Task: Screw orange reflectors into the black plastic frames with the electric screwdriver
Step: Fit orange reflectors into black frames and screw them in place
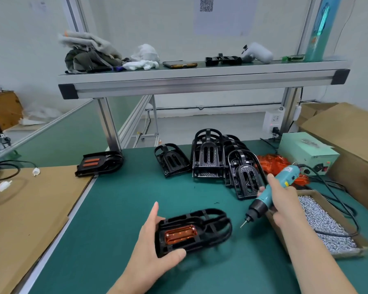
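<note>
My left hand [152, 249] grips the near end of a black plastic frame [210, 224] just above the green mat, thumb under its edge. One orange reflector [180, 233] sits in the frame's upper slot. My right hand [279, 203] holds the teal electric screwdriver [272, 193], tilted, its bit pointing down-left a short way right of the frame and apart from it. A pile of bare black frames [212, 160] stands at the back of the mat. Loose orange reflectors [274, 163] lie behind them.
A cardboard box of silver screws [325, 225] sits at the right under my forearm. A frame with two reflectors [100, 163] lies at the mat's left edge. The power unit [306, 153], cables, cardboard sheets and the shelf post [108, 124] ring the mat.
</note>
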